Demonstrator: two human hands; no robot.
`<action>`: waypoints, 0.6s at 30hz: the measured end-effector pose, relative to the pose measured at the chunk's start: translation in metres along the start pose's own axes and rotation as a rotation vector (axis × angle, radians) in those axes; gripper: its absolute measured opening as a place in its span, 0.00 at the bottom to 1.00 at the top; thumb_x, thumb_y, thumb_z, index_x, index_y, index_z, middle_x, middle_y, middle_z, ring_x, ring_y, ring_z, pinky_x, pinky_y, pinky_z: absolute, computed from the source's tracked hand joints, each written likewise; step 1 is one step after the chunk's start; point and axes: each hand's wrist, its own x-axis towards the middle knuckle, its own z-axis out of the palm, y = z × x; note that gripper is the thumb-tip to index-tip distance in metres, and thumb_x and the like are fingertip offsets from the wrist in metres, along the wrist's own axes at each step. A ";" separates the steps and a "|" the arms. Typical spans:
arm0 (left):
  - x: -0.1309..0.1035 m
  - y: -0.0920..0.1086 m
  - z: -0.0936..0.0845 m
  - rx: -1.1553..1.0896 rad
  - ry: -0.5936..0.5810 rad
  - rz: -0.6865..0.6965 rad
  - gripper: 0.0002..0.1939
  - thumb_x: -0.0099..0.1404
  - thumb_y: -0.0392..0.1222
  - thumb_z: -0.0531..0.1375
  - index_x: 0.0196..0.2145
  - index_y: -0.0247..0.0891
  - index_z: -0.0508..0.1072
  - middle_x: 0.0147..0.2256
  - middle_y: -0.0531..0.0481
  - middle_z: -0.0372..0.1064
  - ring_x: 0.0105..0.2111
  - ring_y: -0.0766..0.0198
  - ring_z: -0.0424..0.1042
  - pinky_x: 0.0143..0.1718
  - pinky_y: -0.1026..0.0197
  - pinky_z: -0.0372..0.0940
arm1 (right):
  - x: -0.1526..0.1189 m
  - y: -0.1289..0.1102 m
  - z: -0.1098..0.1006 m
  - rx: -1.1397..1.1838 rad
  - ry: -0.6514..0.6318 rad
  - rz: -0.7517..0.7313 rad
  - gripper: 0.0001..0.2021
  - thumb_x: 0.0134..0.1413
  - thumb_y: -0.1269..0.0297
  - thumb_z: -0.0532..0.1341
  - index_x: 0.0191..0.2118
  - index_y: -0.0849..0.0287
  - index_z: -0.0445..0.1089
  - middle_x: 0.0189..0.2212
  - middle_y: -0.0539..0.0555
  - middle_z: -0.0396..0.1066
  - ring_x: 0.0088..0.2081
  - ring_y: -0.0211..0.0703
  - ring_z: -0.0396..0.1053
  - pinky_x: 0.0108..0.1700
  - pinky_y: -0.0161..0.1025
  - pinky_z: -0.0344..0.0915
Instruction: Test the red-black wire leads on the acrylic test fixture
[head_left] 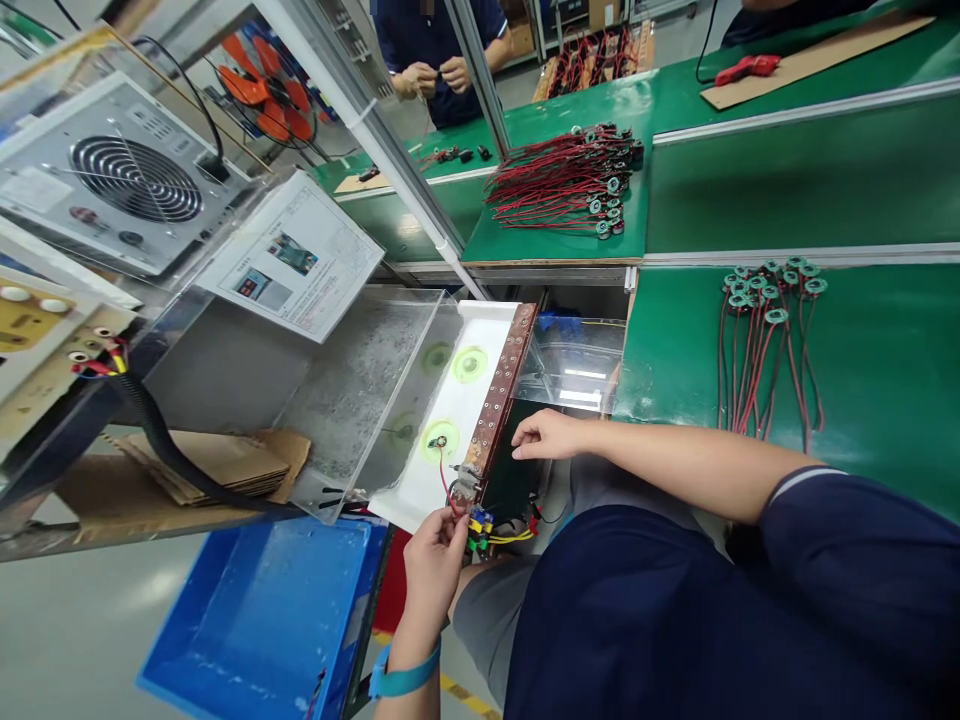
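My left hand, with a blue wristband, pinches the red and black wires of a small round part. That part sits in the near one of two yellow-green rings on a white board. Beside the fingertips is a cluster of blue, yellow and green connectors with yellow wires. My right hand hovers right of a brown strip with metal studs, its fingers loosely bent and nothing visible in them.
Wired round boards lie on the green table at right, with a larger pile farther back. A clear acrylic panel stands left of the white board. A blue bin sits below. Another person's hands work across the table.
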 end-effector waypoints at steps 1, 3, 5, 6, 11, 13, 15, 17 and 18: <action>0.000 0.001 0.000 0.014 0.001 0.008 0.21 0.62 0.58 0.59 0.38 0.35 0.75 0.26 0.51 0.67 0.26 0.73 0.62 0.29 0.71 0.59 | 0.000 0.001 0.000 0.000 0.003 -0.004 0.18 0.51 0.55 0.67 0.42 0.65 0.77 0.34 0.55 0.76 0.35 0.40 0.73 0.40 0.34 0.67; -0.001 0.004 -0.001 0.023 0.010 0.024 0.21 0.62 0.58 0.59 0.37 0.35 0.75 0.25 0.52 0.66 0.25 0.73 0.62 0.28 0.71 0.58 | 0.001 0.002 0.001 0.006 0.000 -0.005 0.18 0.50 0.54 0.68 0.42 0.64 0.77 0.34 0.55 0.76 0.35 0.40 0.73 0.40 0.34 0.67; -0.003 0.008 0.001 0.010 0.034 0.038 0.20 0.62 0.57 0.59 0.36 0.34 0.75 0.25 0.52 0.66 0.25 0.73 0.62 0.28 0.72 0.59 | 0.000 0.002 0.001 0.022 -0.020 -0.002 0.19 0.50 0.54 0.68 0.42 0.65 0.76 0.34 0.55 0.76 0.36 0.40 0.73 0.40 0.34 0.67; -0.004 0.010 0.002 0.003 0.050 0.048 0.20 0.62 0.56 0.59 0.35 0.34 0.75 0.25 0.52 0.66 0.25 0.74 0.63 0.28 0.72 0.59 | 0.000 0.002 0.001 0.029 -0.031 0.002 0.20 0.50 0.53 0.68 0.43 0.65 0.76 0.35 0.55 0.76 0.36 0.40 0.73 0.41 0.35 0.67; -0.006 0.014 0.005 0.044 0.126 0.148 0.17 0.64 0.53 0.59 0.32 0.34 0.74 0.23 0.54 0.63 0.23 0.75 0.61 0.27 0.73 0.58 | -0.001 0.002 0.001 0.041 -0.052 0.005 0.21 0.49 0.52 0.68 0.43 0.65 0.76 0.34 0.55 0.76 0.35 0.40 0.73 0.40 0.35 0.67; -0.006 0.013 0.006 0.071 0.135 0.181 0.16 0.65 0.51 0.58 0.32 0.35 0.73 0.23 0.54 0.63 0.23 0.76 0.61 0.27 0.73 0.57 | 0.000 0.004 0.001 0.041 -0.050 -0.005 0.21 0.49 0.51 0.68 0.43 0.64 0.76 0.34 0.55 0.76 0.35 0.40 0.73 0.40 0.35 0.67; -0.006 0.010 0.006 0.087 0.137 0.197 0.15 0.65 0.50 0.59 0.32 0.35 0.73 0.23 0.54 0.63 0.24 0.76 0.61 0.28 0.73 0.57 | 0.001 0.005 0.001 0.041 -0.050 -0.011 0.21 0.49 0.51 0.68 0.42 0.64 0.76 0.34 0.55 0.76 0.35 0.40 0.73 0.40 0.35 0.67; -0.006 0.009 0.006 0.092 0.132 0.207 0.14 0.65 0.50 0.59 0.32 0.35 0.73 0.24 0.54 0.63 0.24 0.76 0.61 0.28 0.73 0.58 | 0.001 0.006 0.001 0.039 -0.051 -0.008 0.21 0.49 0.51 0.68 0.43 0.64 0.76 0.34 0.55 0.76 0.36 0.40 0.73 0.40 0.35 0.67; -0.006 0.008 0.006 0.095 0.131 0.213 0.14 0.65 0.49 0.59 0.32 0.35 0.73 0.24 0.55 0.63 0.24 0.76 0.61 0.28 0.73 0.58 | 0.001 0.005 0.001 0.037 -0.053 -0.004 0.21 0.49 0.52 0.68 0.43 0.65 0.76 0.34 0.55 0.76 0.36 0.40 0.73 0.40 0.34 0.67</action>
